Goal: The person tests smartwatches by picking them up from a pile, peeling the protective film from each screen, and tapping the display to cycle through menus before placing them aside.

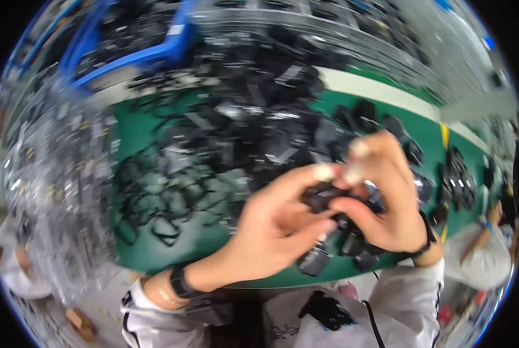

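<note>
My left hand (pixel 265 223) and my right hand (pixel 387 197) meet above the near part of the green table (pixel 184 255). Between their fingertips they grip a small black plastic part (pixel 319 197); motion blur hides its exact kind. Fingers and thumbs of both hands are closed around it. Just below the hands, several black block-shaped pieces (pixel 316 261) lie near the table edge. Beyond my fingers spreads a large heap of dark plastic parts (pixel 259 124). To the left of my left hand lies a pile of thin black frames (pixel 166 191).
Stacked clear plastic trays (pixel 56 185) fill the left side. A blue bin (pixel 149 55) of dark parts stands at the far left, with more trays (pixel 271 20) along the back. At right are more black pieces (pixel 460 185) and another person's arm (pixel 480 240).
</note>
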Motion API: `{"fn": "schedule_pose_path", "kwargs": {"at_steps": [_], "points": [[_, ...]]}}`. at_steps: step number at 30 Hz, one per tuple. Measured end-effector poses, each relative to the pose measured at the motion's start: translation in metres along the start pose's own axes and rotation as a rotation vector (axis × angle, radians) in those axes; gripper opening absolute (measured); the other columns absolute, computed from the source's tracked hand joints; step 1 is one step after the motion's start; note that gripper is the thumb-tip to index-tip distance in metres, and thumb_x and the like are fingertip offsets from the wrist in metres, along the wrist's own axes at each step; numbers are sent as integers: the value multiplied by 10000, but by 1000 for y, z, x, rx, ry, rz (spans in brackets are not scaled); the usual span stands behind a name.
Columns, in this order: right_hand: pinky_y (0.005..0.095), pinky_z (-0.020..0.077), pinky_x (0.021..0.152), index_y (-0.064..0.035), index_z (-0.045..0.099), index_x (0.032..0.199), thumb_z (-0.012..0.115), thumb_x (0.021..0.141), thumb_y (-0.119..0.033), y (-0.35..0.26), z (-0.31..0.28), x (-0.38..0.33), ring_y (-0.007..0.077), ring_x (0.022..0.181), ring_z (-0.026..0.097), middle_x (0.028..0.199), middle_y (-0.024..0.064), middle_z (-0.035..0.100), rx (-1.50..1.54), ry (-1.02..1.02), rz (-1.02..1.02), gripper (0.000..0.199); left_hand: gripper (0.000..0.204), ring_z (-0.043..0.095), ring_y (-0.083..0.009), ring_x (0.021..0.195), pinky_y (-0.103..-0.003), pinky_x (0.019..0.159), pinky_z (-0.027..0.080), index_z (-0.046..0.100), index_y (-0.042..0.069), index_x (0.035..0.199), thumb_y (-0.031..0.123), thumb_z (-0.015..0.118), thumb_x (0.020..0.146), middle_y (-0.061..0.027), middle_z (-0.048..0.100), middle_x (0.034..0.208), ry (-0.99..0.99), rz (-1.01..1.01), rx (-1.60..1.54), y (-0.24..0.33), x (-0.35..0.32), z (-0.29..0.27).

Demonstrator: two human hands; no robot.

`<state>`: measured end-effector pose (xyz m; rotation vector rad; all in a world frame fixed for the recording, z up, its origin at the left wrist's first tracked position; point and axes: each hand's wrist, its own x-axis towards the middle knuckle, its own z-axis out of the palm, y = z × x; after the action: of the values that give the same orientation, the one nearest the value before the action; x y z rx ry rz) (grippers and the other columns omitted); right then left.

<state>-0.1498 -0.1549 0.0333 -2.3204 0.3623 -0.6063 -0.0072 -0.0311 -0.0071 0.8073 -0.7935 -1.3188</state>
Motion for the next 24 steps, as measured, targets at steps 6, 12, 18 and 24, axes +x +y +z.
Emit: {"fn": "schedule_pose_path", "kwargs": {"at_steps": [6, 12, 18, 24], "points": [[278, 376, 710, -42, 502, 974, 745, 725, -180, -9, 5, -15, 185, 828, 442, 988, 105, 429, 43, 135, 70, 374, 432, 592, -142, 831, -230, 653, 496, 550, 20, 1175, -122, 598, 771, -87, 500, 988, 102, 160, 197, -11, 4, 5], [280, 370, 842, -7, 479, 1026, 689, 808, -253, 9, 6, -30, 163, 923, 452, 1054, 84, 440, 293, 49, 206, 390, 358, 594, -232, 821, -304, 665, 499, 562, -5, 993, -143, 555, 663, -112, 571, 898, 219, 397, 349, -12, 5, 1], [285, 374, 792, -2, 448, 882, 598, 877, -209, 20, 6, -35, 177, 871, 440, 918, 86, 433, 194, 61, 81, 255, 268, 551, -284, 751, -348, 608, 455, 549, 0, 883, -92, 576, 633, -115, 538, 808, 196, 551, 385, -23, 12, 3], [379, 476, 748, 20, 523, 927, 578, 889, -90, -7, 1, -12, 287, 826, 558, 922, 141, 523, 22, -36, -123, 128, 193, 562, -291, 719, -347, 606, 457, 501, -24, 768, -101, 589, 614, -133, 513, 811, 186, 350, 201, -20, 7, 9]]}}
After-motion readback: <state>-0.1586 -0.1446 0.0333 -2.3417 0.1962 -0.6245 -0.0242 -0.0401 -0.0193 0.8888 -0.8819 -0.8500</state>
